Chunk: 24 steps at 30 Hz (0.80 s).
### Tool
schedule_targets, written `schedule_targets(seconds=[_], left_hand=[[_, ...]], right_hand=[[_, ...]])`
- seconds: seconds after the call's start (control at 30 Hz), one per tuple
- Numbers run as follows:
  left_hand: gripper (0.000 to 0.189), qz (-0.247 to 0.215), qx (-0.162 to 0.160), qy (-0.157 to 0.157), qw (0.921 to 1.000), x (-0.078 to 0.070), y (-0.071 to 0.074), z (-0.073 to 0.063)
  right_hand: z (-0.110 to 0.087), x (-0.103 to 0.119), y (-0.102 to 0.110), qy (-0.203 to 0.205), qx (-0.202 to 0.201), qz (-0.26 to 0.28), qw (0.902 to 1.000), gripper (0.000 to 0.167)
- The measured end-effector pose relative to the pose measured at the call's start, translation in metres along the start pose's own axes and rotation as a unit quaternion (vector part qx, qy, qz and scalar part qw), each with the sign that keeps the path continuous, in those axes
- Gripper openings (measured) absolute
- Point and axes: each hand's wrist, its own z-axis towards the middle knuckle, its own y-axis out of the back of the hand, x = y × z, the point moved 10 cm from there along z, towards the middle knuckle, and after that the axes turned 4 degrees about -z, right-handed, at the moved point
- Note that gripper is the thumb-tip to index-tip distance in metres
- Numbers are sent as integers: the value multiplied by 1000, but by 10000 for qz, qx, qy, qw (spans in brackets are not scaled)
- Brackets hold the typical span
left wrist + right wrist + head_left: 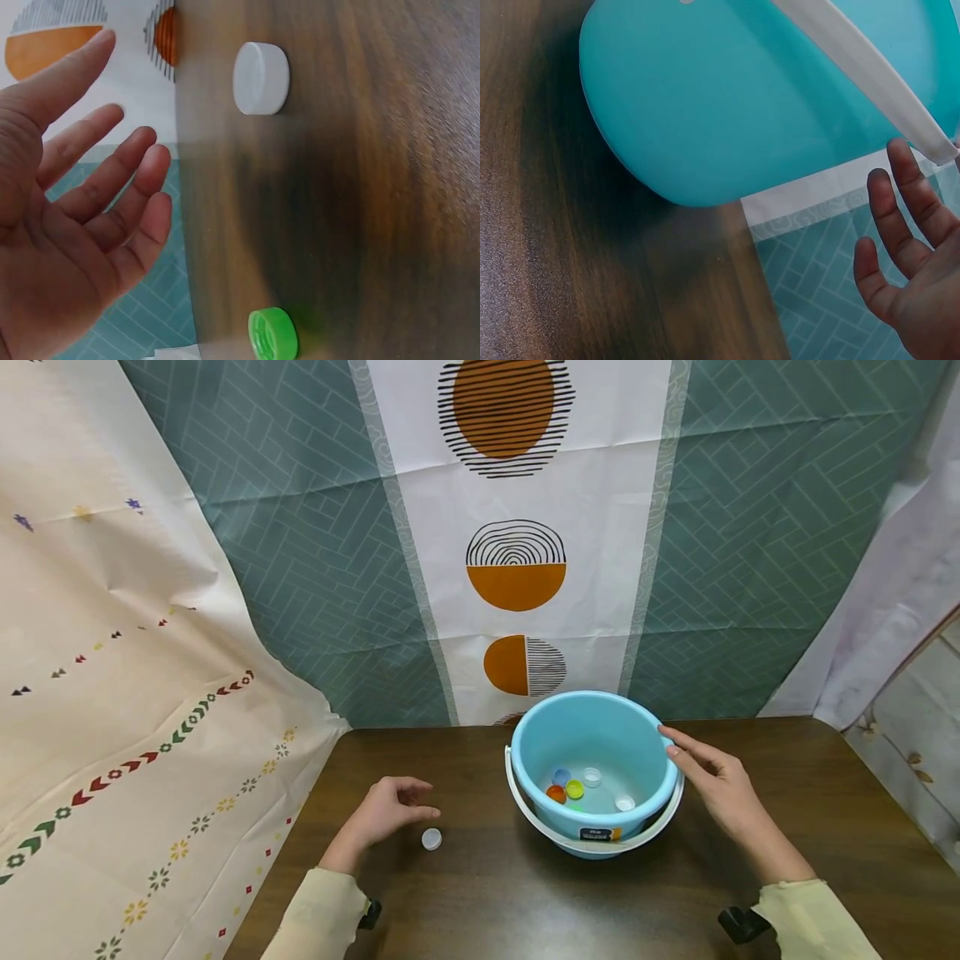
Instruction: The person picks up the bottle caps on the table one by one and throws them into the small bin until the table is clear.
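A light blue bucket (600, 710) with a white handle (551, 833) stands on the table. Several bottle caps lie on its floor, among them an orange cap (556, 794), a yellow cap (574, 789) and a blue cap (561, 777). At the bucket's right rim, my right hand (716, 781) rests its fingertips, fingers mostly extended. My left hand (386, 814) hovers above the table with loosely bent fingers and holds nothing. Just by its thumb lies a white bottle cap (431, 839). The left wrist view also has a green bottle cap (273, 334) on the table, hidden in the head view.
The brown wooden table (480, 902) ends at a hanging cloth (315, 568) with green and white panels. A cream patterned cloth (112, 652) borders the left side, and a pale cloth (870, 635) hangs at the right.
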Motion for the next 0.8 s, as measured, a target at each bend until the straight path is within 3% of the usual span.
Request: schedule_targets(seconds=[0.33, 0.8], left_hand=[[52, 277, 707, -17, 9971, 6, -19, -3], [57, 503, 1424, 30, 9885, 12, -45, -6]], right_hand=[[1, 1, 1, -31, 3, -30, 10000, 39], [-1, 0, 2, -46, -8, -86, 10000, 39]])
